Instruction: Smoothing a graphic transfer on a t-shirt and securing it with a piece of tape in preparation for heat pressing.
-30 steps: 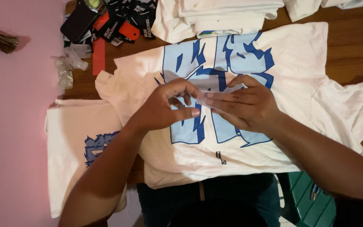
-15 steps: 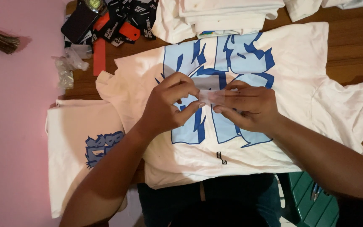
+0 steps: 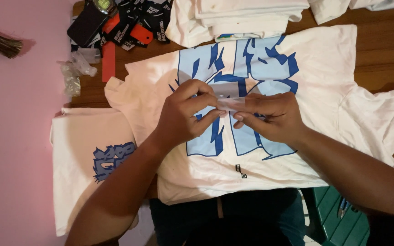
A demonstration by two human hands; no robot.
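A white t-shirt with a large blue graphic lies spread flat on the wooden table. Above the middle of the graphic, my left hand and my right hand meet. Between their fingertips they pinch a small clear plastic piece, each hand gripping one side of it. The piece is thin and partly hidden by my fingers, so its exact shape is unclear.
A second white shirt with a blue print hangs off the table's left edge. Folded white shirts are stacked at the back. Black tags and orange items and small clear bags lie at back left. A green chair stands below right.
Both hands have stayed over the graphic, shifting slightly toward the back. The fingers have reworked their grip on the small clear piece.
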